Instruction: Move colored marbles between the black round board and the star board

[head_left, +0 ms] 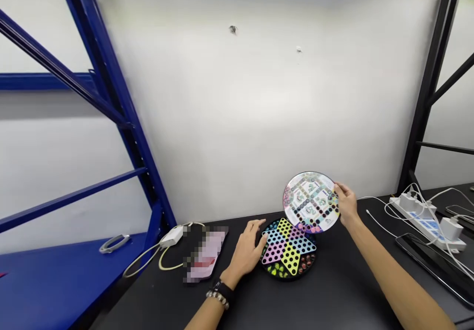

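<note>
My right hand (347,204) grips the right edge of a round printed disc (311,202), which is tilted up above the table. Under and in front of it lies a round black tray (289,277) with a colourful star-shaped board (288,246) full of holes. Small coloured pieces (277,270) fill the compartments around the star, green at the front left and red at the right. My left hand (248,248), with a black band and a beaded bracelet at the wrist, is beside the tray's left edge, fingers apart and holding nothing.
On the left of the black table (166,300) lie a phone-like pink item (209,253), partly pixelated, and a white adapter (172,236) with cables. To the right are a power strip (429,224) with plugs and a black phone (437,266). A blue metal frame (111,83) stands left.
</note>
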Demonstrator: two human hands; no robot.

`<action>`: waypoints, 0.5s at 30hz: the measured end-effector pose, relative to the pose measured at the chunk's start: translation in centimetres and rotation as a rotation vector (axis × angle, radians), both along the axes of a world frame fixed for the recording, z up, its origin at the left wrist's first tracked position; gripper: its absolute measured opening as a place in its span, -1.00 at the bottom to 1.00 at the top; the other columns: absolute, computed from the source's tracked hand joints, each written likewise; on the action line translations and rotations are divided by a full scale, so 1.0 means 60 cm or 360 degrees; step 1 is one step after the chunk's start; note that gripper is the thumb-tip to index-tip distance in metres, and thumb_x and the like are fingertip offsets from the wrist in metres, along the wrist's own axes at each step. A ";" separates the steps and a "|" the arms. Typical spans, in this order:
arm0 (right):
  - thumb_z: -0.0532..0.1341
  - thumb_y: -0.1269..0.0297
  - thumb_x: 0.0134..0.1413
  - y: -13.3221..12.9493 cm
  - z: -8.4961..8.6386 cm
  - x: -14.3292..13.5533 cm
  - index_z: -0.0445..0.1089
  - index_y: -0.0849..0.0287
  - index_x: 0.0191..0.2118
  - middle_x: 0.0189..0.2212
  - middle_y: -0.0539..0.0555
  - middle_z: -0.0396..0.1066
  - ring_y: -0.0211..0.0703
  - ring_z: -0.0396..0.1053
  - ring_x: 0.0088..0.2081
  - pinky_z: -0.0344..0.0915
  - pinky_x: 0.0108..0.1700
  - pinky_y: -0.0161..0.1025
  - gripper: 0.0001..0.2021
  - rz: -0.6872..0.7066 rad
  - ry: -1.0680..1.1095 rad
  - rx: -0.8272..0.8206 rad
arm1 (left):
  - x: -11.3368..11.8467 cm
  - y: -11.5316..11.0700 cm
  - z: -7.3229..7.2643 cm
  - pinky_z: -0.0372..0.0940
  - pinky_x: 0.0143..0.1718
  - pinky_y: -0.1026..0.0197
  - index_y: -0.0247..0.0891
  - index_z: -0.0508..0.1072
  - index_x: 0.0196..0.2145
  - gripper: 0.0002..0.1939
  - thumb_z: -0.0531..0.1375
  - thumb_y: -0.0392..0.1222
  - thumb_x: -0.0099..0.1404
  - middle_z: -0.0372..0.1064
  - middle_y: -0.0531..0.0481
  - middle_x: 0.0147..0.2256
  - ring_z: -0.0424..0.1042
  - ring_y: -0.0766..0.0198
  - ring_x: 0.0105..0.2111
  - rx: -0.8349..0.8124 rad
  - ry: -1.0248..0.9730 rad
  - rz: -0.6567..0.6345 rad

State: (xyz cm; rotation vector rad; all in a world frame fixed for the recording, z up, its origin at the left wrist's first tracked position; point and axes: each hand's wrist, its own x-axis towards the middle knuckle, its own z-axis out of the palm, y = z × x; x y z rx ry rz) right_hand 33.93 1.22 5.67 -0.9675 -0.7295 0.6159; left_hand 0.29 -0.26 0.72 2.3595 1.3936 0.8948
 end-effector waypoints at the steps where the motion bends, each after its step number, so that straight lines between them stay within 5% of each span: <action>1: 0.32 -0.08 -0.13 -0.003 0.005 0.014 0.47 0.24 -0.16 -0.44 0.04 0.46 -0.16 0.39 -0.41 0.32 -0.36 -0.24 -0.50 -0.0159 -0.0114 0.0023 | 0.000 0.000 -0.002 0.26 0.09 0.00 -0.13 0.26 0.21 -0.54 0.01 -0.01 0.42 0.28 -0.11 0.14 0.36 0.05 0.08 -0.0041 0.0111 0.0006; 3: 0.25 -0.05 -0.01 -0.010 0.008 0.032 0.47 0.27 -0.11 -0.50 -0.01 0.39 -0.21 0.30 -0.46 0.26 -0.39 -0.25 -0.51 -0.0360 -0.0445 0.0007 | 0.001 -0.001 -0.004 0.25 0.08 0.02 -0.12 0.29 0.16 -0.57 0.06 -0.04 0.38 0.29 -0.10 0.11 0.33 0.05 0.10 -0.0089 0.0280 0.0008; 5: 0.20 0.00 0.08 -0.018 0.003 0.035 0.47 0.28 -0.06 -0.55 -0.06 0.30 -0.24 0.22 -0.51 0.22 -0.39 -0.26 -0.55 -0.0333 -0.0871 -0.0085 | 0.003 -0.003 -0.001 0.24 0.04 0.07 -0.12 0.32 0.09 -0.64 0.06 -0.06 0.38 0.31 -0.08 0.08 0.35 0.09 0.07 -0.0093 0.0365 0.0026; 10: 0.13 0.26 0.14 -0.023 -0.047 -0.001 0.44 0.19 0.00 -0.47 0.00 0.38 -0.15 0.36 -0.35 0.23 -0.24 -0.25 -0.66 0.0154 -0.1906 -0.0576 | 0.011 -0.010 0.015 0.23 -0.10 0.17 -0.15 0.36 -0.15 -0.83 0.04 -0.10 0.39 0.36 -0.02 -0.10 0.43 0.17 -0.10 -0.0130 0.0524 0.0257; 15: 0.10 0.33 0.18 -0.028 -0.096 -0.034 0.40 0.18 -0.01 -0.10 0.19 0.45 0.00 0.39 -0.04 0.21 -0.07 -0.19 -0.71 0.0444 -0.2417 -0.1068 | 0.018 -0.019 0.019 0.24 -0.15 0.17 -0.19 0.31 -0.14 -0.79 0.00 -0.05 0.41 0.37 -0.04 -0.12 0.46 0.16 -0.14 -0.0199 0.0667 0.0333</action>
